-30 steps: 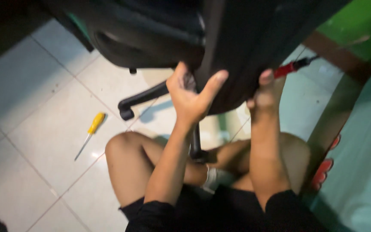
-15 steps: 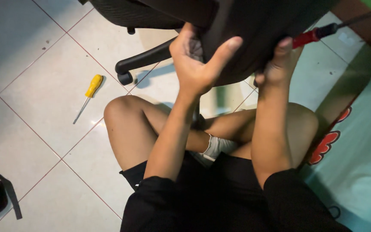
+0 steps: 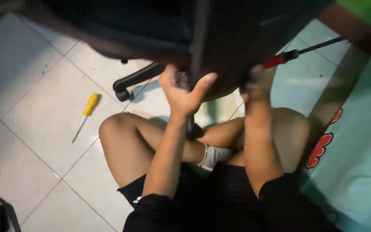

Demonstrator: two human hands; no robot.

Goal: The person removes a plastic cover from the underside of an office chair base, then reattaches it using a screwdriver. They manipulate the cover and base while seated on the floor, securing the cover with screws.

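1. The chair (image 3: 237, 38) fills the top of the view: a black office chair tipped over, its dark underside turned toward the person, blurred and dim.
2. One chair leg with a caster (image 3: 136, 79) sticks out to the left, low over the tiled floor (image 3: 35, 107).
3. The left hand (image 3: 183, 88) is pressed against the chair's underside near its middle. The fingers are spread and curled upward, the thumb splayed to the right along the dark edge. It braces or half-grasps the chair; whether the fingers close round any part cannot be told.
4. The right hand (image 3: 256, 83) is closed round the handle of a red screwdriver (image 3: 282, 58), knuckles against the chair's lower edge. The red handle end and dark shaft run up and to the right from the fist.
5. Both forearms rise nearly straight from the lap to the chair, the left leaning slightly right, the right upright.
6. The person sits cross-legged on the floor in black shorts (image 3: 220, 193), bare knees out to each side, a white sock (image 3: 215, 155) between them.
7. A yellow screwdriver (image 3: 86, 114) lies on the tiles well to the left, apart from both hands.
8. A pale teal cloth (image 3: 361, 163) with a red pattern lies to the right, just beside the right knee.
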